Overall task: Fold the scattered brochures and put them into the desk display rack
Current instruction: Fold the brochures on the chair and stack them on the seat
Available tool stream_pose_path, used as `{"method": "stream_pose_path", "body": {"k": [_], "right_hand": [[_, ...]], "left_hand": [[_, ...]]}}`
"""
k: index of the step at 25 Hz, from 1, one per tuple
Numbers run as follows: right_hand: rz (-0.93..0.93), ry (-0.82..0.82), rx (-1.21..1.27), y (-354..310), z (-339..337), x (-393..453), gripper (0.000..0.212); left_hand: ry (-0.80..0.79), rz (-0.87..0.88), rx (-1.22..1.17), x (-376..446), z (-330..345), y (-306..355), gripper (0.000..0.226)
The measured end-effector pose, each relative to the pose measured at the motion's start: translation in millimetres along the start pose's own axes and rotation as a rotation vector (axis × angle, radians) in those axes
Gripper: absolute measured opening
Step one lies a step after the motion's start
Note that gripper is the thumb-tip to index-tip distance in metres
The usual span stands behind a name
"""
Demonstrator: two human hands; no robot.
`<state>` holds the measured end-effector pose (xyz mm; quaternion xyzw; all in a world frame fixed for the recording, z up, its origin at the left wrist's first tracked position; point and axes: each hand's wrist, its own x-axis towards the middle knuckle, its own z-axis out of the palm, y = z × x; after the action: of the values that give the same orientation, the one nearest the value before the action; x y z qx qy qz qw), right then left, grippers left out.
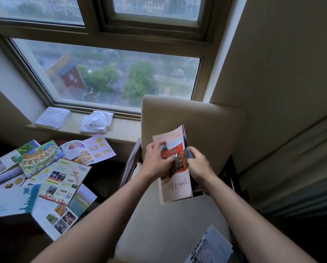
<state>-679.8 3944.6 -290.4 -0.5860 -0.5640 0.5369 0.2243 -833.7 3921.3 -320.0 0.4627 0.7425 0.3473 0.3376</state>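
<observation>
I hold a pink brochure with a red picture (175,184) upright over a beige chair. My left hand (157,160) grips its left edge and my right hand (200,164) grips its right edge, where the folded pages meet. Several open brochures (63,179) lie scattered on a dark table at the left, overlapping one another. One more bluish brochure (212,247) lies on the chair seat near the bottom edge. No display rack shows in view.
The beige chair (206,118) stands against the wall under a large window. Two folded white towels (97,122) lie on the window sill. A curtain hangs at the far right.
</observation>
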Motion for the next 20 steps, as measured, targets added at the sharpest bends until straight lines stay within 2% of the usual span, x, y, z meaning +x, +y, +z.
{"method": "stream_pose_path", "body": {"k": [1,4,7,10,12,15,17,20], "right_hand": [[-0.023,-0.006,-0.001,-2,0,-1,0.021],[-0.092,-0.020,-0.053,-6,7,-3,0.040],[-0.089,-0.111,-0.121,-3,13,1,0.048],[-0.053,-0.252,-0.191,3,14,2,0.057],[-0.088,-0.277,-0.285,6,13,1,0.071],[-0.196,-0.213,-0.583,12,11,4,0.079],[-0.214,-0.118,-0.742,21,2,9,0.082],[-0.049,-0.035,-0.766,46,-30,22,0.089]], "left_hand": [[-0.047,-0.049,-0.040,-2,3,3,0.056],[-0.249,-0.251,-0.449,-10,10,16,0.037],[-0.362,-0.249,-0.549,-7,3,19,0.043],[-0.376,-0.218,-0.479,-3,-5,15,0.026],[-0.313,-0.199,-0.368,-1,-6,10,0.020],[-0.203,-0.109,-0.053,0,-6,3,0.027],[-0.188,-0.028,0.084,-1,-9,0,0.028],[-0.226,0.091,0.187,3,-25,1,0.026]]}}
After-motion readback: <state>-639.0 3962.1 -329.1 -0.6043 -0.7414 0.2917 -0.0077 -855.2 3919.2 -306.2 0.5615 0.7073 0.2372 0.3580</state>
